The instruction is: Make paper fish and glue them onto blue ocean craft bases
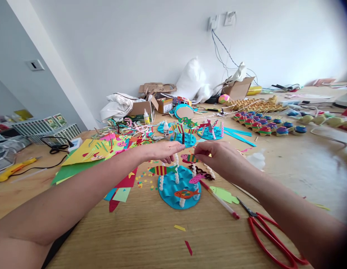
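Note:
A round blue base with a wavy top stands in front of me and carries upright white twisted stems. Paper fish sit on some stems: a red-and-yellow striped one with green ends, an orange one and a pink one. My right hand pinches a striped paper fish by one end, above the back right of the base. Over the back of the base, my left hand reaches with fingers stretched out, close to a white stem's top; whether it touches is unclear.
Red-handled scissors, a red-tipped pen and a light green paper fish lie to the right. Coloured paper sheets cover the left. Behind are a glue bottle, more blue bases and painted egg cartons.

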`<state>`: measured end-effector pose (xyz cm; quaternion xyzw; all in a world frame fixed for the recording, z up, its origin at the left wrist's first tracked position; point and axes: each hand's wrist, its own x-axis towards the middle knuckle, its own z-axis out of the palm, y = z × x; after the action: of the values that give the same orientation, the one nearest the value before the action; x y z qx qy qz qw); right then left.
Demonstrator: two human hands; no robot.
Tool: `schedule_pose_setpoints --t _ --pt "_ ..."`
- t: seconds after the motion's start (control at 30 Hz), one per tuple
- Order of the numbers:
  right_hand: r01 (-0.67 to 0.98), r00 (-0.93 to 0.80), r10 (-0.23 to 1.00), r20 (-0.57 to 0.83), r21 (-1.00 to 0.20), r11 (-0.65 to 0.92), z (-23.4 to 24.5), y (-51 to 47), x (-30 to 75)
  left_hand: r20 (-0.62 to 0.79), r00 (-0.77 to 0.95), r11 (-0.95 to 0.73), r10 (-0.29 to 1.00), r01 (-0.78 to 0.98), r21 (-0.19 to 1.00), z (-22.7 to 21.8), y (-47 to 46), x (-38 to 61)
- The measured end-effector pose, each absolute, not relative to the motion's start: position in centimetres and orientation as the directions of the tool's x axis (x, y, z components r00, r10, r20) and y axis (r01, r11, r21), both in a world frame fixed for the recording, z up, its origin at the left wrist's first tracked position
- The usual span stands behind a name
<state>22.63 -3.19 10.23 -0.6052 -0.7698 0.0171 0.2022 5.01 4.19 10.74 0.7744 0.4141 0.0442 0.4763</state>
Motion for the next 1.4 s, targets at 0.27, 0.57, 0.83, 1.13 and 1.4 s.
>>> schedule_pose_setpoints --t 0.27,0.57,0.83,1.13,1.4 --pt "0.915 -0.214 0.909 0.358 -0.253 0.315 10.0 -3.4 22.8 -0.38 0.667 -0.164 0.64 0.603 0.781 10.7 5.1 5.3" --pt "0.902 -0.215 0.917 0.335 -0.293 0.318 9.9 -3.5 22.6 -0.413 0.639 -0.141 0.648 0.635 0.76 10.4 5.2 5.7" --pt "0.898 -0.232 0.906 0.354 -0.281 0.339 9.5 -3.3 22.7 -0.436 0.65 -0.065 0.622 0.598 0.799 9.9 5.2 6.0" --pt "0.915 -0.183 0.901 0.393 -0.268 0.302 9.7 -3.6 22.5 -0.442 0.667 -0.147 0.6 0.635 0.758 10.0 5.4 5.1" --pt "0.927 -0.142 0.919 0.368 -0.277 0.254 9.9 -3.6 22.8 -0.352 0.729 -0.506 0.587 0.67 0.544 11.4 5.2 5.1"
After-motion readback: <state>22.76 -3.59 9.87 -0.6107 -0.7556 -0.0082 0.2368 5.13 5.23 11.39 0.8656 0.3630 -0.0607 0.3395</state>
